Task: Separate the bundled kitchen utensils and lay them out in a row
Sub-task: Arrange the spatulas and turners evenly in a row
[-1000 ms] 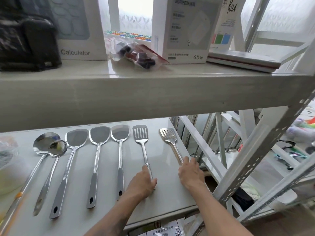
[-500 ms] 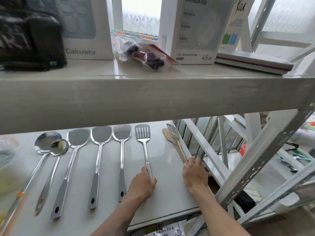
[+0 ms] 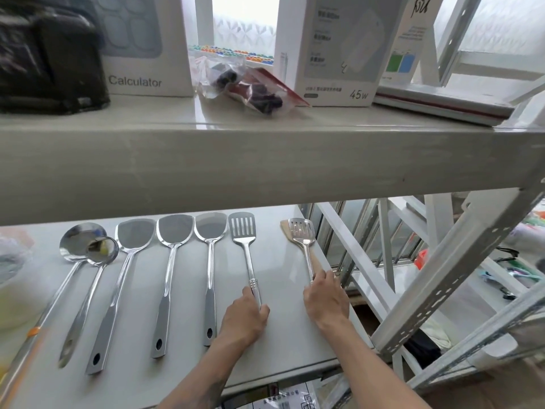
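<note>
The right hand (image 3: 326,299) grips a slotted spatula (image 3: 302,234) lying atop a wooden one (image 3: 285,228), handles toward the person, while the left hand (image 3: 244,315) holds the neighbouring slotted turner (image 3: 243,231).

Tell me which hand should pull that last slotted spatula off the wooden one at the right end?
The right hand. It already holds the handle of the slotted spatula lying over the wooden spatula, while the left hand is on the neighbouring slotted turner.

Silver steel utensils (image 3: 172,278) lay on a pale grey shelf (image 3: 283,320); one slotted spatula (image 3: 302,234) covered a tan wooden one (image 3: 285,227).
</note>
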